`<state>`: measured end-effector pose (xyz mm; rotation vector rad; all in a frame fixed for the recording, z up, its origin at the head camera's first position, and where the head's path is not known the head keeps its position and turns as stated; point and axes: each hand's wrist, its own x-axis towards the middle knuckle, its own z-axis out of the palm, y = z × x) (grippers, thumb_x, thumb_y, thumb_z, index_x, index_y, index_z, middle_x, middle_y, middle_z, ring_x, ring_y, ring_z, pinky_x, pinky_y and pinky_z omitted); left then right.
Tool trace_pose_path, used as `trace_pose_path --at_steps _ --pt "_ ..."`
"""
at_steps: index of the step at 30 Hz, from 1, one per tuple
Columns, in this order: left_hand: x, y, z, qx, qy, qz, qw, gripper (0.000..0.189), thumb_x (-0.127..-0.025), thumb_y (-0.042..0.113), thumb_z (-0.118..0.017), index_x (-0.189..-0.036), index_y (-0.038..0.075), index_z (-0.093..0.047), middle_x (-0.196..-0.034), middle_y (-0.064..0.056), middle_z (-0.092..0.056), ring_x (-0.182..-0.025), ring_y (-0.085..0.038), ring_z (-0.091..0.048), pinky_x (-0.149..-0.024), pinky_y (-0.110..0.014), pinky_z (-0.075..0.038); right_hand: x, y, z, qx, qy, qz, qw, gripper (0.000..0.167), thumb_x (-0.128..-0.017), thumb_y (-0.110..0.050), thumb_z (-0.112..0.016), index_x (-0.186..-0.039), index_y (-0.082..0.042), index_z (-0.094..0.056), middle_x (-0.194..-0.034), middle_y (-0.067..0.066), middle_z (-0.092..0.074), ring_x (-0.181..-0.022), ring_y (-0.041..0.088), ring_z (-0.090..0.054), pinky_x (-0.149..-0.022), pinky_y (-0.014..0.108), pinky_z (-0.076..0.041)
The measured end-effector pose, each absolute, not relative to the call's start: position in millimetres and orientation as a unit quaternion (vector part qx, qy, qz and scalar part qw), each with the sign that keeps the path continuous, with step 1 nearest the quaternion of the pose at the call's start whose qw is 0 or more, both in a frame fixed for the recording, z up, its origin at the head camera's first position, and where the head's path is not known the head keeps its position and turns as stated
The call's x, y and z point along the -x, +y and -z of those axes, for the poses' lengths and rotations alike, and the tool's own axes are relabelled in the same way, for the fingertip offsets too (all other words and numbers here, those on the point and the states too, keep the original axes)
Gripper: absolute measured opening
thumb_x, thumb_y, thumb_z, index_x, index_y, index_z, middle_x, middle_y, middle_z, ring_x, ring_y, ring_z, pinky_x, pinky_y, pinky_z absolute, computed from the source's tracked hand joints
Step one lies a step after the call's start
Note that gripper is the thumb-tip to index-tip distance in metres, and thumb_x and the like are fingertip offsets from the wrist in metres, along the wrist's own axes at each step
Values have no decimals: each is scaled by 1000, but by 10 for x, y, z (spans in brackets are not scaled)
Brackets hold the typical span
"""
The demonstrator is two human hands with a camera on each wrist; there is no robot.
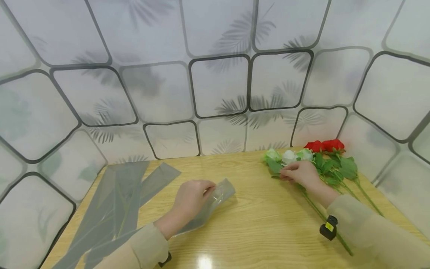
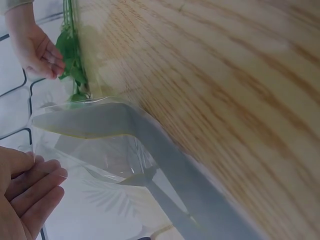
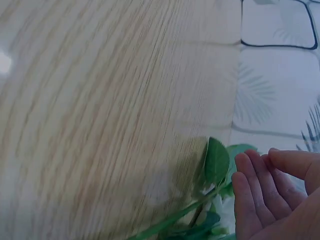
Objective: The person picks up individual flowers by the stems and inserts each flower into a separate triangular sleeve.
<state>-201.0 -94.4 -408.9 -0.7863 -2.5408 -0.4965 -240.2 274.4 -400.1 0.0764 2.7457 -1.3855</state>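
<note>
My left hand (image 1: 192,198) pinches the open end of a clear and grey plastic flower sleeve (image 2: 117,120) between thumb and fingers. The sleeve's mouth is lifted and gapes a little, and its lower part trails along the table. To the right, my right hand (image 1: 305,175) is beside a white rose (image 1: 289,158) and pale green roses (image 1: 273,155). In the right wrist view its fingers (image 3: 250,192) are fairly straight, close to a green leaf (image 3: 216,161), with nothing seen between them. A long green stem (image 1: 314,205) runs from there toward the front edge.
More grey plastic sleeves (image 1: 129,186) lie overlapping on the left of the wooden table (image 1: 248,224). Red roses (image 1: 333,145) with leafy stems lie at the back right. A patterned cloth wall (image 1: 221,89) closes off the back and sides.
</note>
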Motion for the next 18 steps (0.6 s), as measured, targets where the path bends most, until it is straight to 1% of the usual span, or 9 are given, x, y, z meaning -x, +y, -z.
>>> trace_pose_path --at_steps 5,7,10,13,15,18 --pt "2005 -953 4092 281 -918 181 213 5 -92 10 -83 -96 11 -84 -92 -3 -84 -77 -17 -81 -67 -31 -65 2445 2870 4019 -26 911 412 15 32 -101 -18 -73 -118 8 -77 -98 14 -83 -86 23 -81 -79 40 -67" --pt "2005 -954 4094 280 -918 182 212 5 -92 10 -83 -96 11 -84 -92 -3 -84 -76 -17 -80 -67 -31 -65 2465 2916 4036 -29 919 393 11 32 -101 -20 -72 -118 7 -77 -98 13 -84 -86 25 -81 -79 38 -66" --pt "2006 -955 4098 280 -918 182 212 4 -92 10 -82 -96 11 -84 -92 -3 -84 -76 -17 -80 -66 -31 -65 2494 2975 4068 -34 928 372 1 33 -100 -23 -73 -118 5 -78 -97 12 -84 -85 24 -82 -79 36 -65" --pt "2004 -957 4100 279 -919 180 210 5 -93 10 -82 -97 11 -84 -93 -3 -84 -76 -17 -80 -66 -30 -65 2517 3031 4097 -35 940 339 -15 34 -99 -25 -72 -117 3 -79 -93 10 -84 -80 18 -79 -76 34 -62" --pt "2002 -959 4101 279 -920 178 209 5 -93 11 -82 -97 12 -85 -93 -3 -84 -76 -17 -80 -66 -30 -64 2526 3054 4103 -36 946 320 -26 34 -97 -26 -72 -117 1 -80 -92 9 -83 -79 17 -76 -74 34 -60" --pt "1996 -964 4099 278 -921 178 208 6 -93 11 -82 -97 12 -85 -94 -2 -84 -77 -17 -80 -66 -30 -64 2540 3076 4113 -28 954 296 -34 33 -96 -25 -71 -116 0 -80 -94 12 -83 -83 23 -75 -72 35 -58"
